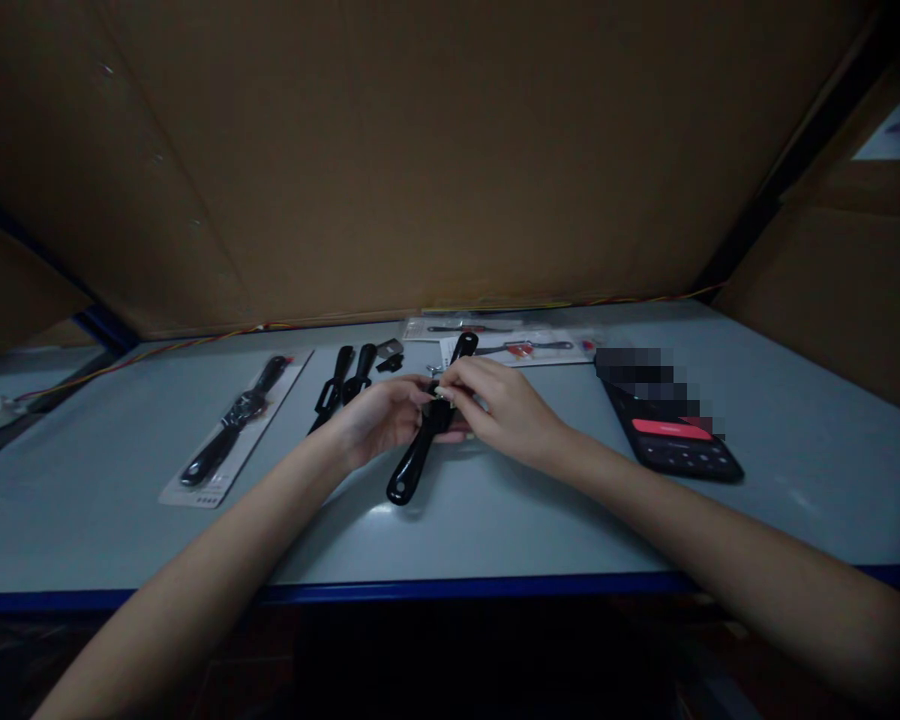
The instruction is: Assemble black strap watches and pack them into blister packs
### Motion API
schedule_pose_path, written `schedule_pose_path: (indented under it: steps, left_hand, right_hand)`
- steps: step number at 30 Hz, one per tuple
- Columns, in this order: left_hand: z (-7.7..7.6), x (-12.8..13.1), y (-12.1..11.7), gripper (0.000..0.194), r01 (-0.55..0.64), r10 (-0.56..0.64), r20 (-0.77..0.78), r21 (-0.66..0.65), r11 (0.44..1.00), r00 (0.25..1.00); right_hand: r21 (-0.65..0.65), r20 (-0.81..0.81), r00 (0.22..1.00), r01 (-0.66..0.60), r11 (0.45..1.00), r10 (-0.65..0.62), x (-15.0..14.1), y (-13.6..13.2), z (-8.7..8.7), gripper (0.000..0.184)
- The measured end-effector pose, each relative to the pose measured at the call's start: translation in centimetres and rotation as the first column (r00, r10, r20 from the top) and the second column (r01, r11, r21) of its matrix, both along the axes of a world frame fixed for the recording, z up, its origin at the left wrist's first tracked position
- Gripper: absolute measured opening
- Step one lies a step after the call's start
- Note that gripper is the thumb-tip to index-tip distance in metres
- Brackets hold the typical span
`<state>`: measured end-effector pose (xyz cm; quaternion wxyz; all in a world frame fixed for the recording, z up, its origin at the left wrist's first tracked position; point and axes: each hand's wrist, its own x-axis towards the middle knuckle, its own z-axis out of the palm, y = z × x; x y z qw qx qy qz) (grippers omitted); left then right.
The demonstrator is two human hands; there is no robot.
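A black two-handled tool, by its shape a spokeshave, slants across the middle just above the table. My left hand is closed around its middle from the left, some fingers passing underneath. At the tool's centre, my right hand has its thumb and fingers pinched together; what is between them is too small to make out. Behind my left hand lie more black spokeshave bodies, partly covered by it. Small dark metal pieces rest beside them.
On the left lies a carded spokeshave in clear plastic. Further packaged tools lie at the back. A phone with a lit screen is on the right. Cardboard walls enclose the table, and thin wires run along its back edge.
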<state>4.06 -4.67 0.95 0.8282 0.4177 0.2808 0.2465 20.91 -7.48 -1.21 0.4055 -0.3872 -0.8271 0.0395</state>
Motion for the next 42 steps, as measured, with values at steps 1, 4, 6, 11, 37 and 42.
schedule_pose_path:
  steps: [1, 4, 6, 11, 37, 42]
  left_hand:
    - [-0.04, -0.04, 0.03, 0.017, 0.005, -0.005, 0.006, -0.008, 1.000, 1.000]
    - [-0.19, -0.13, 0.14, 0.012, 0.007, -0.007, 0.022, -0.036, 0.999, 1.000]
    - [-0.30, -0.14, 0.22, 0.012, -0.007, 0.008, 0.019, -0.035, 0.999, 1.000]
    - [-0.35, 0.02, 0.13, 0.014, -0.070, 0.070, -0.024, 0.012, 0.998, 0.997]
    - [-0.55, 0.66, -0.33, 0.011, -0.142, 0.146, -0.052, 0.071, 0.987, 0.988]
    - [-0.65, 0.77, -0.30, 0.011, -0.145, 0.148, -0.043, 0.074, 0.987, 0.988]
  right_hand:
    - [-0.001, -0.001, 1.000, 0.001, 1.000, -0.001, 0.00, 0.00, 0.02, 0.010]
    - [-0.007, -0.015, 1.000, -0.020, 1.000, 0.020, -0.03, -0.04, 0.05, 0.011]
    - [-0.011, -0.027, 0.999, -0.037, 0.999, 0.037, -0.05, -0.07, 0.05, 0.011]
    - [-0.016, -0.058, 0.998, -0.035, 0.999, 0.034, -0.06, -0.08, 0.08, 0.009]
    - [-0.041, -0.013, 1.000, 0.011, 0.999, -0.012, -0.29, -0.09, -0.10, 0.011]
    - [-0.059, -0.032, 0.999, -0.020, 0.998, 0.018, -0.40, -0.06, -0.20, 0.010]
